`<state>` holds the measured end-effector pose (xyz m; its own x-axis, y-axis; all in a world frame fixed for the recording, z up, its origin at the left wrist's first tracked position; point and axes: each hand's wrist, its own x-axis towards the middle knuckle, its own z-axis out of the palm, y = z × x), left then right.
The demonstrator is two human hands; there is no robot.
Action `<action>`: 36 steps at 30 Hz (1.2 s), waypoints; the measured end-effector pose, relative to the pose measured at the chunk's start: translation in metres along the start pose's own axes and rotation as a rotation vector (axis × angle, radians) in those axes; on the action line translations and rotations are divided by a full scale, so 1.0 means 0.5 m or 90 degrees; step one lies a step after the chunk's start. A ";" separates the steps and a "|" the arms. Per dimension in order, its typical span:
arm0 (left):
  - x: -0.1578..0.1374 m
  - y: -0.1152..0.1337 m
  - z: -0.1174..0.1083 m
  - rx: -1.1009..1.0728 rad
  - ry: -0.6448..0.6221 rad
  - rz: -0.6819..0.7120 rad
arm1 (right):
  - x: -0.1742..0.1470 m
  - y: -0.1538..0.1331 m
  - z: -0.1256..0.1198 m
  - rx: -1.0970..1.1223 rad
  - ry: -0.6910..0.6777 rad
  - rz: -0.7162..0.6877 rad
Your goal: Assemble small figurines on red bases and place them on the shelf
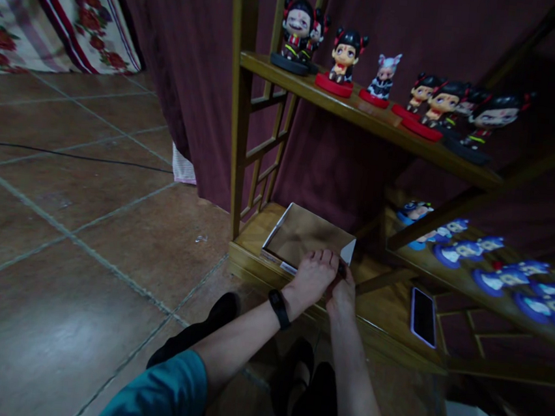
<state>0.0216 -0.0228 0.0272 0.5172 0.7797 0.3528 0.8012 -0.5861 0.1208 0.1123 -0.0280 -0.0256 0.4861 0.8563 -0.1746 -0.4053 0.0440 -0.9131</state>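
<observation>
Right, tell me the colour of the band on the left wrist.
Black wristband, clearest in the head view.

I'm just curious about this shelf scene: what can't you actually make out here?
- Small dark thing between the hands: hidden by the left hand and right hand, head view.
- Open shallow cardboard box: near edge covered by the left hand.
- Blue flat figures on the dim right shelf: blurred, cut off by the frame edge.

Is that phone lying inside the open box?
No, the phone lies flat on the low wooden shelf, apart from the open box, which sits further left by both hands.
</observation>
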 end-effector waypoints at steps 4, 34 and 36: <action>0.000 0.001 0.000 0.006 0.000 0.001 | -0.006 -0.006 0.003 -0.003 0.005 0.002; 0.039 -0.084 0.050 -1.279 -0.097 -0.608 | -0.013 -0.037 0.019 0.026 -0.113 -0.015; 0.039 -0.085 0.051 -1.306 -0.106 -0.608 | -0.015 -0.039 0.021 0.004 -0.106 -0.024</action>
<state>0.0053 0.0230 0.0052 0.3958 0.8215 -0.4105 -0.4781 0.5660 0.6717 0.1084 -0.0297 -0.0024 0.3666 0.9272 -0.0763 -0.3937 0.0803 -0.9157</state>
